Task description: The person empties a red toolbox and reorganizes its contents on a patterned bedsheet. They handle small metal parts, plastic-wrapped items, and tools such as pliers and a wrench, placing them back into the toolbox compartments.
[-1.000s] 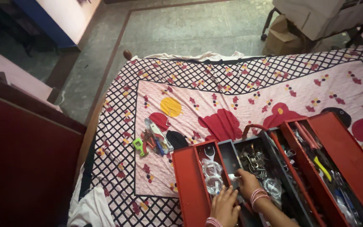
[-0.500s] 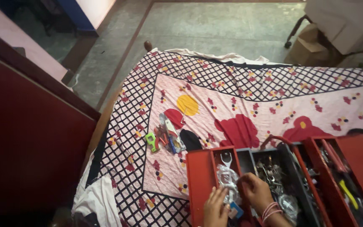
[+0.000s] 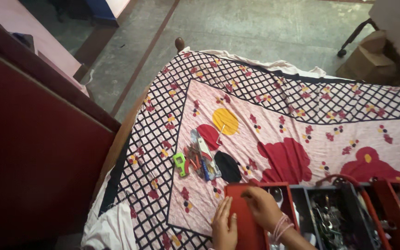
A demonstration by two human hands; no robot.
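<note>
Since the earlier frames the view has swung right and down, so the red metal toolbox (image 3: pixel 320 217) now sits at the bottom edge, and both hands have left the tray of clear plastic bags for the box's left end. The left hand (image 3: pixel 224 226) lies flat and open, fingers straight, on the bedsheet (image 3: pixel 274 120) against the outer edge of the red tray lid (image 3: pixel 244 208). The right hand (image 3: pixel 264 208) is curled loosely over that lid, palm down, pressing on it; whether the fingers grip anything beneath them I cannot tell. The lid looks mostly down over the left tray, so that side seems close to shut, while the dark middle compartment (image 3: pixel 329 217) full of metal bits and the red tray on the right are open.

Further out on the sheet lies a small pile of hand tools (image 3: pixel 199 159): a green-handled piece, red-handled pliers, a blue-handled one and a packaged item, well apart from the box and not yet put away. Beyond the bed are the grey floor (image 3: pixel 237 28), a cardboard box (image 3: pixel 369 58) and a dark red cabinet (image 3: pixel 33 148) at left.
</note>
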